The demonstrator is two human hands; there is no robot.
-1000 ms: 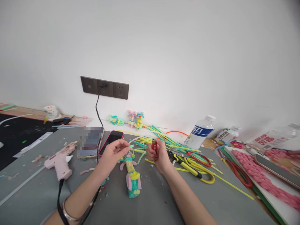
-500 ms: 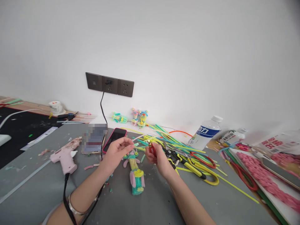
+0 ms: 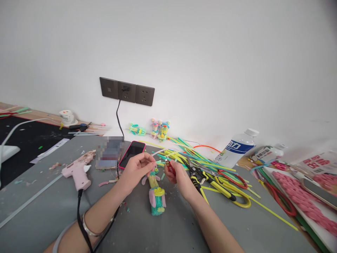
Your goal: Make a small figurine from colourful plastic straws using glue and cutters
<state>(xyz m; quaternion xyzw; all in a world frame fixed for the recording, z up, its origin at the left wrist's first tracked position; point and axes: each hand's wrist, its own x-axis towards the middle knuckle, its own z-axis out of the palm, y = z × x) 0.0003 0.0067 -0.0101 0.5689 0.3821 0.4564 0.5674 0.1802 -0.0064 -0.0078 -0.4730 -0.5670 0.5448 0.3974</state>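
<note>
My right hand [image 3: 180, 177] is closed round a red lighter [image 3: 171, 168], its metal top pointing up and left. Just across from it, my left hand [image 3: 138, 170] has thumb and fingertips pinched together; what they hold, if anything, is too small to make out. A fuzzy pipe-cleaner figure [image 3: 157, 202] in teal, yellow and pink lies on the grey mat [image 3: 179, 230] below and between my hands. The left fingers partly hide its upper end. Beyond my hands spreads a heap of yellow and green pipe cleaners [image 3: 181, 149].
Black-and-yellow pliers [image 3: 210, 181] lie right of my right hand, beside red-handled scissors [image 3: 238, 179]. A bottle [image 3: 237, 149] stands behind them. At left are a pink glue gun [image 3: 79, 172] with its cord, and a phone [image 3: 133, 153]. Several small figures [image 3: 160, 130] line the wall.
The view has shifted slightly, so most things sit a little further right. My hands keep nearly the same pose, with the lighter still in the right one.
</note>
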